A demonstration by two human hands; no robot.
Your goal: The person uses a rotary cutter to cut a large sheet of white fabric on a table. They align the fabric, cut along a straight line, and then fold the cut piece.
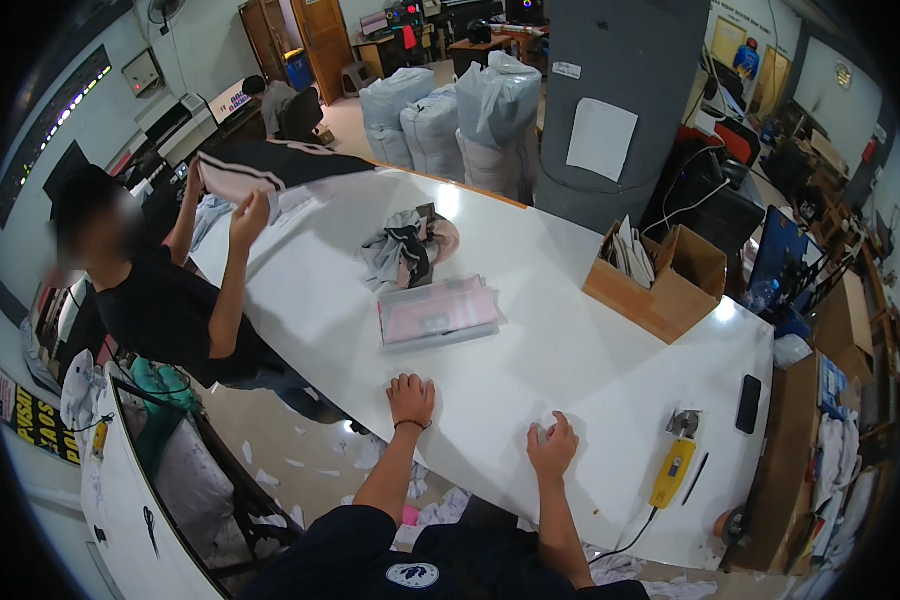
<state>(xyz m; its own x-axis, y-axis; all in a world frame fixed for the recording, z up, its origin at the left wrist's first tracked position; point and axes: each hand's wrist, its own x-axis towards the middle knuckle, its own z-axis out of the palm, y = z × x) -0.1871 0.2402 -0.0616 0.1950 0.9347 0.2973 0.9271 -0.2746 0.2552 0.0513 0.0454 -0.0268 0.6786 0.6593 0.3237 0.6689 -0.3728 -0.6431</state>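
My left hand [411, 400] lies on the near edge of the white table [590, 370], palm down with its fingers stretched out and nothing in them. Farther right, my right hand [553, 447] is over the tabletop, thumb and fingers apart and loosely bent, also without a thing in its grasp. Just beyond the left hand sits a folded stack of pink and grey fabric [438, 312], with a dark mark on its top. Behind that stack is a crumpled heap of grey, black and pink cloth [402, 250]. Neither hand touches the fabric.
At right lie a yellow corded electric cloth cutter [673, 472], a dark pen [696, 480] and a black phone [748, 404]. An open cardboard box [660, 285] stands by the grey pillar [610, 120]. On the left, a co-worker [170, 280] lifts pink and black fabric [238, 180].
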